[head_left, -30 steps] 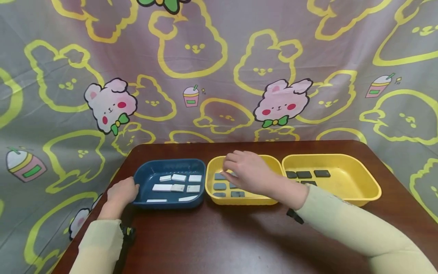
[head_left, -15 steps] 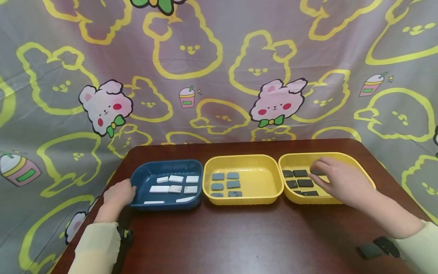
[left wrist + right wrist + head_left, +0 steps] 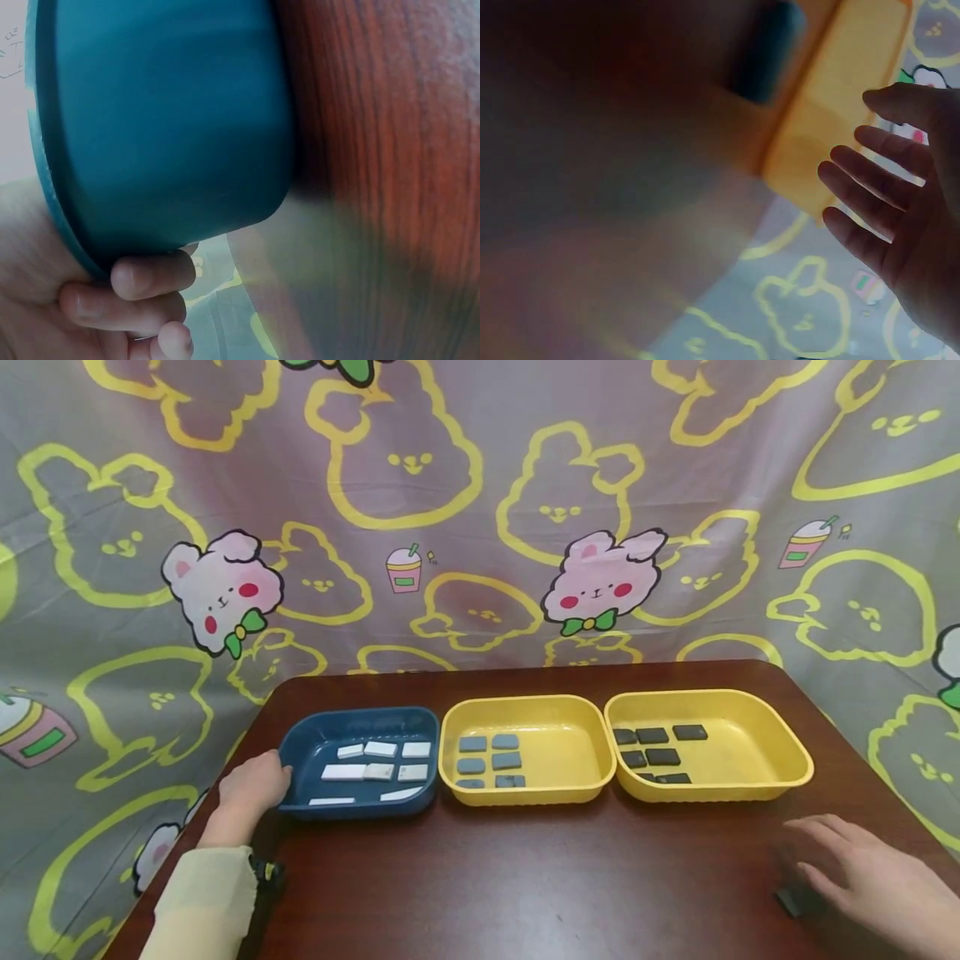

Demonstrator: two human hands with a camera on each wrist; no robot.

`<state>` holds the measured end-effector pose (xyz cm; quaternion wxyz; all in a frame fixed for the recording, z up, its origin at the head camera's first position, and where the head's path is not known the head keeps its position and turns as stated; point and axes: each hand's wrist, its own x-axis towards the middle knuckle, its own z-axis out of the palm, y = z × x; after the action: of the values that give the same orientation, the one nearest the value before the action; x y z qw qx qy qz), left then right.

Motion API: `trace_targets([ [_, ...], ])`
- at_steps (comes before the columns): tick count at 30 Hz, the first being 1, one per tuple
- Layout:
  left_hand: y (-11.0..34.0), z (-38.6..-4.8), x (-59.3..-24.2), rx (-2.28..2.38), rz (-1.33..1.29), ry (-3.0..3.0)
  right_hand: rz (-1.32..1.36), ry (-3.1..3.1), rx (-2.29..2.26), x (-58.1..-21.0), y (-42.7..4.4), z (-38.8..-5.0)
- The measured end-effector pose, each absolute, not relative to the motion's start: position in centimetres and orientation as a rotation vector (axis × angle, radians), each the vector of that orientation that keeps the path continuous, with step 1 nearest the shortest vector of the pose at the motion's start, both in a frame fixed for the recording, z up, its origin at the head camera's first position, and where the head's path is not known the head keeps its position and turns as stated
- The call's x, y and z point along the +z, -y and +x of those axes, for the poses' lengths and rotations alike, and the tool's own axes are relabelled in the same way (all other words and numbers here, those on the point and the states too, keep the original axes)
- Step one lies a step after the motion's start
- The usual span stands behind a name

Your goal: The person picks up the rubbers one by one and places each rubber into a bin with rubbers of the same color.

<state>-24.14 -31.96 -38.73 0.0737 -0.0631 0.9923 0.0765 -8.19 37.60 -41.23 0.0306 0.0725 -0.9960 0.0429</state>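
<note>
My left hand grips the left rim of the blue tray. In the left wrist view its fingers curl under the lip of the tray's outer wall. Several white blocks lie in rows inside this tray. Over the table's right front part is my right hand, its fingers spread and holding nothing. A dark block lies beside its thumb, partly in shadow. The right wrist view shows a blurred dark block apart from the fingers.
The middle yellow tray contains several grey-blue blocks on its left side. In the right yellow tray several black blocks sit toward the left. All three trays stand in a row on the brown table. Behind hangs a patterned cloth.
My right hand has moved from above the middle yellow tray to the right yellow tray, then down to the table's right front, near a dark block. The left hand stays on the blue tray.
</note>
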Motion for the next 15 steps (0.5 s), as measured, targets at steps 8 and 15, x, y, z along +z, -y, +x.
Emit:
trace_targets([
  [8,32.2,-23.9,-38.8,0.244,-0.187,-2.981,0.156,3.335,0.269,-45.4,-37.5,-6.5],
  [15,32.0,-24.1,-38.7,0.234,-0.191,-2.983,0.252,3.270,0.193,-45.1,-37.7,-6.2],
])
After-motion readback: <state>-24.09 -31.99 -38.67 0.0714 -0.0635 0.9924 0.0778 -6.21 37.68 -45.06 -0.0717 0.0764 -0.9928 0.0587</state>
